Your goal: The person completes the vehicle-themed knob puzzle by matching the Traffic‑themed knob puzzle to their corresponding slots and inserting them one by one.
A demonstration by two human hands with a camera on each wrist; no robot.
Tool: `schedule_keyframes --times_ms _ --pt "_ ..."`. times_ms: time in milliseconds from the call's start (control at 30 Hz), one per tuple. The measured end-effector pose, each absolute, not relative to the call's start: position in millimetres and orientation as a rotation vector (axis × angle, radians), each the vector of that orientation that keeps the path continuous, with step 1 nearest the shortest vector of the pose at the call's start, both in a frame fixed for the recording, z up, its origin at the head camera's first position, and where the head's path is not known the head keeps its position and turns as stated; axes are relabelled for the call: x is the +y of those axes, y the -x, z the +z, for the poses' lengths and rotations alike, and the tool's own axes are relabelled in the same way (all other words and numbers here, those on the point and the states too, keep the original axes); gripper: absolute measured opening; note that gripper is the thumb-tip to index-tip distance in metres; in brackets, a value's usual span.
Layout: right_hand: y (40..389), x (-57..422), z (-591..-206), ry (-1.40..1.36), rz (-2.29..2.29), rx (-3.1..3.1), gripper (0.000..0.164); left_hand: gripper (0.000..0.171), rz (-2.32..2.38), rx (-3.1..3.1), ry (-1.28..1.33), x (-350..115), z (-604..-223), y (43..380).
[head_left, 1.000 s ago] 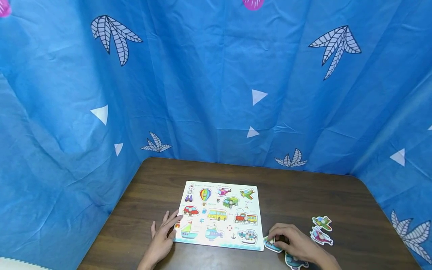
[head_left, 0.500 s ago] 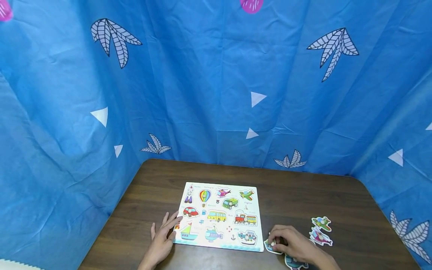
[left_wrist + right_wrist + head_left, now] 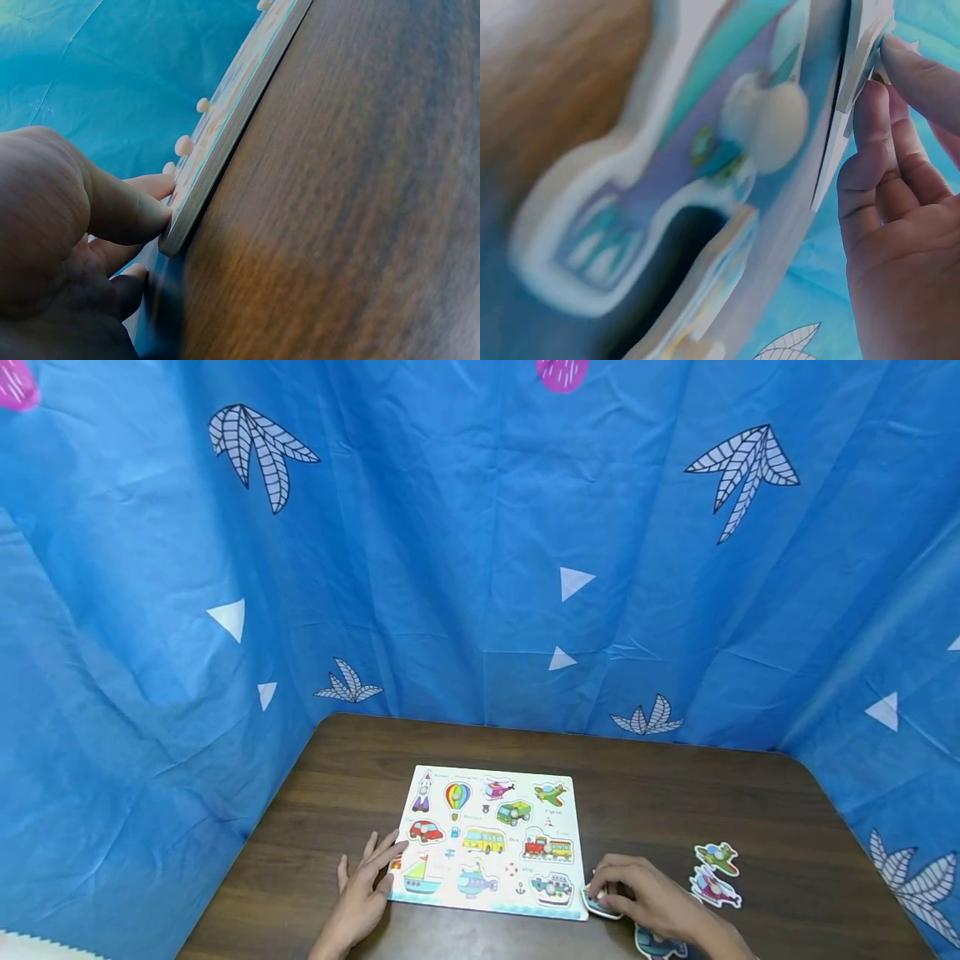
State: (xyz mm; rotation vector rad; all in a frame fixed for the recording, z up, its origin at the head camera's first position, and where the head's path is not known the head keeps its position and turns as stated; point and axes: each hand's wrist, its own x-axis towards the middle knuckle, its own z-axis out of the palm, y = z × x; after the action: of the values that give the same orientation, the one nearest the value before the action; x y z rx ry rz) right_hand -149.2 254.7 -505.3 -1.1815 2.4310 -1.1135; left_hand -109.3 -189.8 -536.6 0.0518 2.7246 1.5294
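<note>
A white peg puzzle board with vehicle pictures lies on the table. My left hand rests at its lower left corner, fingers spread; in the left wrist view the thumb touches the board's edge. Beside the lower right corner, my right hand pinches a boat puzzle piece, partly hidden by the fingers. A blue-purple puzzle piece with a knob lies below that hand, large in the right wrist view. Farther right are a plane piece and a pink helicopter piece.
Wooden knobs stick up from pieces set in the board, such as the train and ship. A blue patterned curtain hangs around the brown table. Another piece's edge shows low in the right wrist view.
My right hand has shifted slightly left with the boat piece, bringing it right up to the board's edge. The left hand stays in place on the board.
</note>
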Motion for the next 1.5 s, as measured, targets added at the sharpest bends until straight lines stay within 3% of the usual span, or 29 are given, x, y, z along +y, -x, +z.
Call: schedule_keyframes --times_ms 1500 --pt "194.8 93.4 -496.7 1.551 -0.718 2.426 0.010 0.049 1.506 2.737 -0.058 -188.6 -536.9 108.0"
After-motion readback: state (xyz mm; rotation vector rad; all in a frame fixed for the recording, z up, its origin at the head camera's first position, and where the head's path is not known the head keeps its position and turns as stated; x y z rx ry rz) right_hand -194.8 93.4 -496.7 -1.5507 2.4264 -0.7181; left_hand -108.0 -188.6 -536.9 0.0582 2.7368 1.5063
